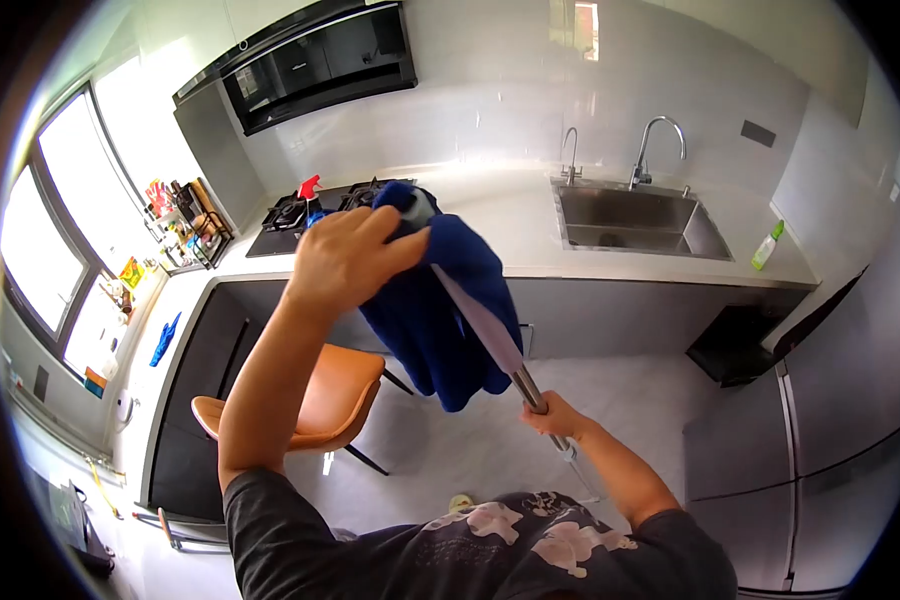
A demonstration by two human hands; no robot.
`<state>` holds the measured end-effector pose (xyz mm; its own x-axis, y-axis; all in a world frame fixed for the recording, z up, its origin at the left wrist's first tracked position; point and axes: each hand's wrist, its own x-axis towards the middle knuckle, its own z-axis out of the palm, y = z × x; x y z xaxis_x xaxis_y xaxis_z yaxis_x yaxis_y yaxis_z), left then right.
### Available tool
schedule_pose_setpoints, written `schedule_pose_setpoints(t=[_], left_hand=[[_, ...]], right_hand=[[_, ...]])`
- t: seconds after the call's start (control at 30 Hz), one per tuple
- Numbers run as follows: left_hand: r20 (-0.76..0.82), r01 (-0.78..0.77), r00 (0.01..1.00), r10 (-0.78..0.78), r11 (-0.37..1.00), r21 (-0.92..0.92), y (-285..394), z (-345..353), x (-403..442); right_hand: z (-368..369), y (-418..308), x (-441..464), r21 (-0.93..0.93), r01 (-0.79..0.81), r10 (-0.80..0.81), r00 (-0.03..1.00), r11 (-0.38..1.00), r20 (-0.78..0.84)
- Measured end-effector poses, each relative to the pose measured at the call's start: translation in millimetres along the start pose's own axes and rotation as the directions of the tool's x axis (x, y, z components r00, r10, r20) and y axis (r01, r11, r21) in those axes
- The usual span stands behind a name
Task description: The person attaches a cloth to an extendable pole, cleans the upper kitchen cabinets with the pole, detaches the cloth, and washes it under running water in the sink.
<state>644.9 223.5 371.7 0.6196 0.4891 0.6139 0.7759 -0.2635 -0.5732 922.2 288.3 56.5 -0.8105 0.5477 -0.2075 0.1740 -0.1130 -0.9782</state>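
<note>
My left hand (pixel 350 255) is raised in front of me, its fingers curled over the top of a dark blue cloth (pixel 425 340). The cloth hangs in folds around the upper end of a metal pole (pixel 532 388), where a pale strip and a bit of grey show. What the cloth covers is partly hidden. Lower and to the right, my right hand (pixel 555 415) is wrapped around the pole, which slants down toward my body.
An orange chair (pixel 335 400) stands at lower left. Beyond are a gas stove (pixel 280 215) with a red-topped spray bottle (pixel 310 187), a sink (pixel 640 220) and a green bottle (pixel 767 247). Blue gloves (pixel 165 340) lie on the left counter. A grey fridge (pixel 850 400) is at right.
</note>
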Motion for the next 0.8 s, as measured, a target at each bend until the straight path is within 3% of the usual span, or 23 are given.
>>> schedule_pose_setpoints(t=[0.13,0.2,0.27,0.33,0.37,0.47,0.53,0.6,0.7,0.8], left_hand=[[-0.050,0.051,0.998,-0.048,0.997,0.064,-24,3,-23],[-0.105,0.102,0.989,-0.102,0.995,-0.008,-21,6,-19],[-0.036,0.192,0.981,-0.191,0.981,0.022,-20,8,-13],[-0.038,0.321,0.945,-0.326,0.942,-0.101,-20,13,-7],[0.090,0.337,0.940,-0.329,0.935,-0.106,-15,10,-6],[0.043,0.316,0.949,-0.313,0.942,-0.113,-26,12,-10],[0.110,0.464,0.882,-0.457,0.885,-0.046,-33,4,-8],[0.227,0.501,0.839,-0.494,0.865,0.030,-31,-4,-6],[0.224,0.194,0.959,-0.173,0.978,-0.075,5,-2,-2],[0.146,0.190,0.974,-0.173,0.975,-0.112,7,5,-1]], right_hand=[[4,5,-10,-0.032,0.007,-0.007,1.000,0.999,-0.015],[8,-1,-11,0.011,0.011,-0.011,1.000,1.000,0.007],[10,-4,-14,0.049,-0.003,0.002,1.000,0.999,0.027],[15,-8,-11,0.023,0.001,-0.001,1.000,1.000,-0.009],[16,-7,-10,0.021,-0.003,0.003,1.000,1.000,-0.008],[17,-8,-9,0.009,0.066,-0.066,0.998,0.998,-0.008],[18,-14,-14,0.055,0.062,-0.064,0.998,0.997,0.025],[17,-13,-18,0.065,0.039,-0.041,0.999,0.997,0.031],[18,-17,-14,0.077,0.017,-0.020,0.999,0.997,0.044],[23,-12,-13,0.088,0.010,-0.013,0.999,0.996,0.031]])
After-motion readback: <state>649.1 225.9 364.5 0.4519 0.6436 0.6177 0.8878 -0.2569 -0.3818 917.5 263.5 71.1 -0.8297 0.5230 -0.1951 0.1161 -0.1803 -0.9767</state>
